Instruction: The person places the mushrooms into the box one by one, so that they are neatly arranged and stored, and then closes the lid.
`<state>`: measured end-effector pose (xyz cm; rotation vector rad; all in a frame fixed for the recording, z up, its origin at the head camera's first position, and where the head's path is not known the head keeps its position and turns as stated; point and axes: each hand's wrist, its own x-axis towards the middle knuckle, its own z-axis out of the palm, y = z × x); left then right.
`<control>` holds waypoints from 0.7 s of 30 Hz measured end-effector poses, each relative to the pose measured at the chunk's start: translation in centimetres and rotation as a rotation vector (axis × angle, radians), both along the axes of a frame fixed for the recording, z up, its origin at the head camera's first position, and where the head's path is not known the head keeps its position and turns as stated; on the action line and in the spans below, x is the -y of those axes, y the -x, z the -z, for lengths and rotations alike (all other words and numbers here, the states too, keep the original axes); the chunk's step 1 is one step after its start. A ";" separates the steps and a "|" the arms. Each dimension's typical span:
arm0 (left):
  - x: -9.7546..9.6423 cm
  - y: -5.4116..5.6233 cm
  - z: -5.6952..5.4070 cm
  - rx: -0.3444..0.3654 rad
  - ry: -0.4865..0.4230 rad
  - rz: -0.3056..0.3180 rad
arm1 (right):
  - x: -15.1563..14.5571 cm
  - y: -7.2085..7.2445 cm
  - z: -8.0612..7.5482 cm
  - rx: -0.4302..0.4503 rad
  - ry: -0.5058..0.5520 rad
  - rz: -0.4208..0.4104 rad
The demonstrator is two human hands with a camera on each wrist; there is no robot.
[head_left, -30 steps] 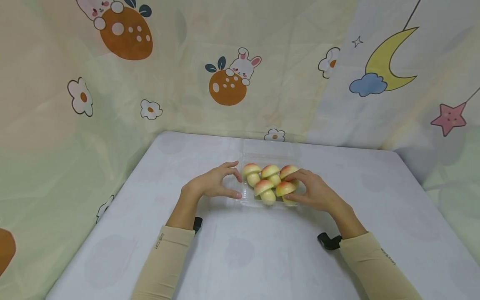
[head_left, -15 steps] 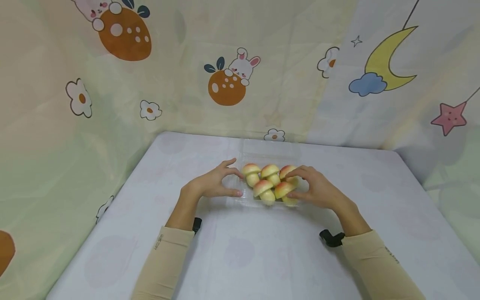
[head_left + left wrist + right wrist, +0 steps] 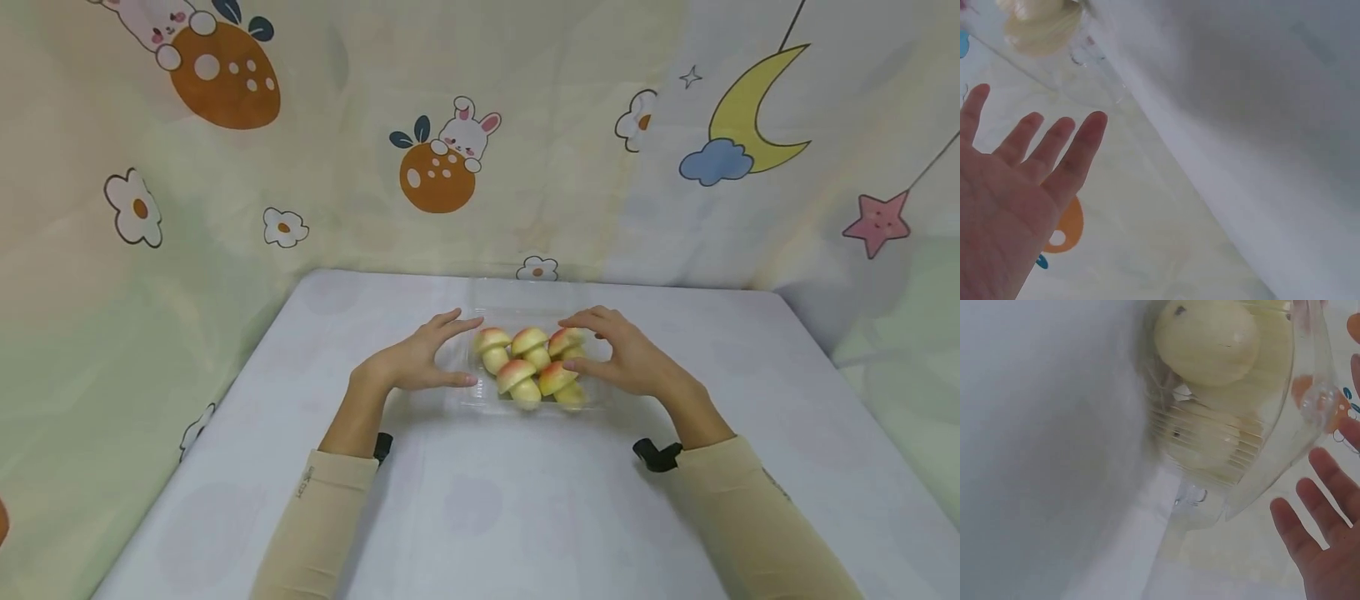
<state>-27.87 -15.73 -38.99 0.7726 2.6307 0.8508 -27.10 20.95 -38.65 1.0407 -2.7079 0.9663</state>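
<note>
Several mushroom-shaped pieces [image 3: 529, 340] with red-and-yellow caps and pale stems lie in two rows in a clear plastic box [image 3: 471, 403]. Its clear lid [image 3: 517, 293] is folded back toward the wall. At the box's left end, my left hand [image 3: 408, 360] has its fingers spread and holds nothing. My right hand [image 3: 630, 354] hovers at the right end, fingers spread, its thumb in front of the near right mushroom piece [image 3: 558, 379] in the head view. The right wrist view shows those fingers [image 3: 1316, 506] apart from the box's ribbed wall [image 3: 1210, 440].
A white cloth [image 3: 480, 517] covers the table under the box. Behind it hangs a printed curtain [image 3: 337, 150] with rabbits, flowers and a moon. Black wrist mounts [image 3: 657, 455] sit under both forearms.
My right hand has drawn back from the right-hand mushroom pieces and its fingers have spread. The left hand's fingers have straightened. The head view has shifted slightly; the box and pieces keep their arrangement.
</note>
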 end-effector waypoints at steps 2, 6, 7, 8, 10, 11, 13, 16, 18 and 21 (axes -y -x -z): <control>0.0 0.2 -0.4 -0.013 0.014 -0.013 | 0.2 0.4 -0.3 -0.010 -0.010 0.014; -0.1 0.9 -1.5 -0.042 0.062 -0.055 | 0.6 1.0 -0.6 0.001 -0.041 0.035; -0.2 1.0 -1.7 -0.047 0.073 -0.066 | 0.7 1.2 -0.6 0.007 -0.052 0.041; -0.2 1.3 -1.9 -0.055 0.088 -0.074 | 0.7 1.4 -0.6 0.011 -0.062 0.049; -0.3 1.7 -2.2 -0.075 0.111 -0.082 | 0.6 1.9 -0.5 0.022 -0.083 0.062; -0.3 1.9 -2.4 -0.082 0.120 -0.087 | 0.6 2.1 -0.3 0.027 -0.098 0.070; -0.4 2.4 -2.5 -0.090 0.131 -0.096 | 0.5 2.6 0.0 0.037 -0.125 0.080; -0.5 3.1 -2.4 -0.094 0.151 -0.112 | 0.4 3.1 0.3 0.055 -0.161 0.102; -0.6 3.5 -2.2 -0.088 0.160 -0.122 | 0.3 3.4 0.3 0.069 -0.170 0.116; -0.8 4.3 -1.8 -0.071 0.167 -0.137 | 0.2 3.9 0.3 0.100 -0.169 0.141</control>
